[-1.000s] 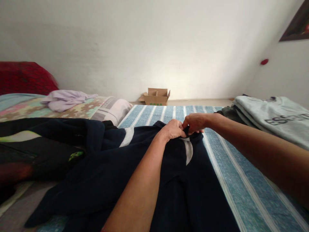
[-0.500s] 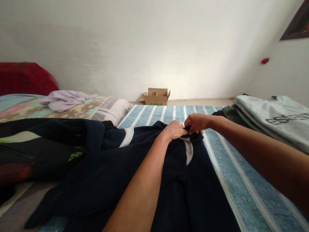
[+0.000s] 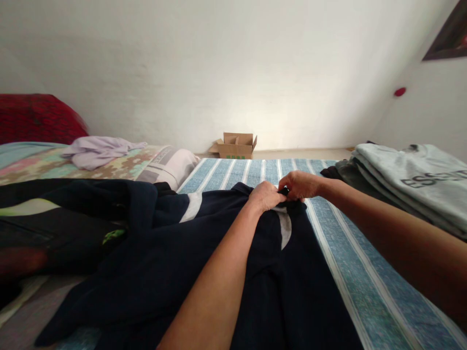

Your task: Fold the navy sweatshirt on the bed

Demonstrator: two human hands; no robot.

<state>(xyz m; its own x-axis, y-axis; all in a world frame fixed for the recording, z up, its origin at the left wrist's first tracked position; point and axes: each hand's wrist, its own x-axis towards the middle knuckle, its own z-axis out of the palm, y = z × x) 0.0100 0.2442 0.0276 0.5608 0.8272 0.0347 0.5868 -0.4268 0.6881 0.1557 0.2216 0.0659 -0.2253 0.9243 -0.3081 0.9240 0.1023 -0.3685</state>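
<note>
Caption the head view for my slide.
Left hand and right hand grip a navy cloth garment on blue-striped bedding.

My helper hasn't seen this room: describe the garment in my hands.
Find the blue striped sheet, then the left hand and right hand above it. They hold a navy garment with pale grey patches, unlike the green-marked black clothing leftward.

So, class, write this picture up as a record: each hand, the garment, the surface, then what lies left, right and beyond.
Left hand: fingers closed on the cloth, near the garment's far edge
Right hand: beside the left, pinching dark cloth
Garment: navy garment with pale grey patches, spread out
Surface: blue-and-white striped cover
Left: dark clothing; crumpled lilac cloth farther back
Right: folded clothes, grey printed top uppermost
Beyond: open cardboard box near the wall
</note>
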